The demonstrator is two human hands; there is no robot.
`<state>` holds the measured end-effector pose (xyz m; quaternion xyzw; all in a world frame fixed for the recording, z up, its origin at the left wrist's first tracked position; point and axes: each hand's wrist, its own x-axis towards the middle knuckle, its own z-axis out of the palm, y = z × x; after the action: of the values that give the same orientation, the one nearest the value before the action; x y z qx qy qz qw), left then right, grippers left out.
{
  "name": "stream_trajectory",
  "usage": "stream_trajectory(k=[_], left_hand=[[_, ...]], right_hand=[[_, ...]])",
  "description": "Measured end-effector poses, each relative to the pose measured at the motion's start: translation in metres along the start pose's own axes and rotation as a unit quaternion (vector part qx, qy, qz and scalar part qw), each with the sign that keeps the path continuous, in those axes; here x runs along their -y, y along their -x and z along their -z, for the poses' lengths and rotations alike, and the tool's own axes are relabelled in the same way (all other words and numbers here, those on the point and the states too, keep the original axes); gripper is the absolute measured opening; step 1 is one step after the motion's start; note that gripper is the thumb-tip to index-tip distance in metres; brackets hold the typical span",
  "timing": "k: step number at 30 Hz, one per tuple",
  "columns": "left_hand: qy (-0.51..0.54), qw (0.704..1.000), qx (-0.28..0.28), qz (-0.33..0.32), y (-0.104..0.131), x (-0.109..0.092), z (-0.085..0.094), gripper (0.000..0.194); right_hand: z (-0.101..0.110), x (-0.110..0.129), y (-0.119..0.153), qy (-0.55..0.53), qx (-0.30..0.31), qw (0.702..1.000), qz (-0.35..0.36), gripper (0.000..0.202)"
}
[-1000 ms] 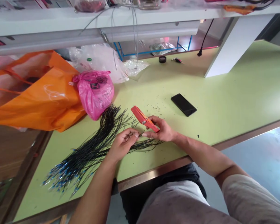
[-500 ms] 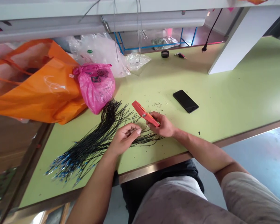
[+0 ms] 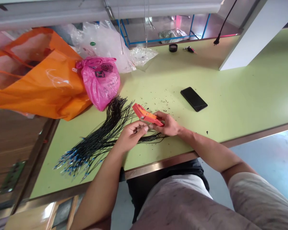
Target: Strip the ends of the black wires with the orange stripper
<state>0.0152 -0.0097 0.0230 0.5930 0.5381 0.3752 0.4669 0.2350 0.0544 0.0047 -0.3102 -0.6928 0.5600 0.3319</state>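
Note:
A red and orange wire stripper [image 3: 146,115] lies in my right hand [image 3: 168,124], which is closed around its handles. Its head points up and to the left. My left hand [image 3: 132,135] is closed in a pinch just below the tool, its thumb and finger close to my right fingertips. A thin black wire seems to be in that pinch, mostly hidden by the fingers. To the left, a large bundle of black wires [image 3: 96,139] with blue and silvery ends lies on the table. More black wires [image 3: 152,137] lie beneath and between my hands.
On the green tabletop [image 3: 163,153] are small scattered clippings [image 3: 164,102] and a black phone [image 3: 194,99]. A pink bag [image 3: 102,83] and an orange bag [image 3: 60,83] stand at left. A black ring-shaped cap [image 3: 173,48] and keys [image 3: 189,49] lie behind; a white post [image 3: 249,38] rises at right.
The wire stripper has turned, its head dropping toward my left hand. Both hands have drawn closer together. The whole view has shifted slightly.

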Motion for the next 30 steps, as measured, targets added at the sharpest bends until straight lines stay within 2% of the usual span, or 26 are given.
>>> stream_trajectory(k=[2, 5, 7, 12, 18, 23, 30], left_hand=[[0.0, 1.0, -0.019, -0.003, -0.002, 0.0, 0.0, 0.039], [-0.012, 1.0, -0.012, -0.005, -0.002, -0.002, 0.0, 0.036], [-0.018, 1.0, -0.008, -0.005, -0.002, -0.004, 0.0, 0.034], [-0.011, 1.0, -0.012, -0.006, 0.0, -0.005, -0.002, 0.032], [-0.023, 0.999, -0.038, -0.023, 0.0, -0.006, -0.004, 0.028], [-0.035, 0.999, -0.016, -0.02, -0.001, -0.004, -0.008, 0.027], [-0.051, 0.998, 0.0, -0.029, -0.001, 0.0, -0.009, 0.026]], right_hand=[[0.004, 0.0, -0.001, -0.007, -0.027, 0.999, -0.02, 0.044], [0.01, -0.003, -0.004, -0.024, -0.077, 0.996, -0.025, 0.041], [0.012, -0.006, -0.006, -0.038, -0.087, 0.995, -0.015, 0.038], [0.016, -0.005, -0.004, 0.014, -0.076, 0.997, 0.026, 0.031], [0.011, 0.002, 0.0, 0.016, -0.015, 0.999, 0.048, 0.038], [0.001, 0.007, 0.003, -0.031, 0.008, 0.997, 0.068, 0.028], [0.002, 0.008, 0.003, 0.012, 0.0, 0.999, 0.051, 0.026]])
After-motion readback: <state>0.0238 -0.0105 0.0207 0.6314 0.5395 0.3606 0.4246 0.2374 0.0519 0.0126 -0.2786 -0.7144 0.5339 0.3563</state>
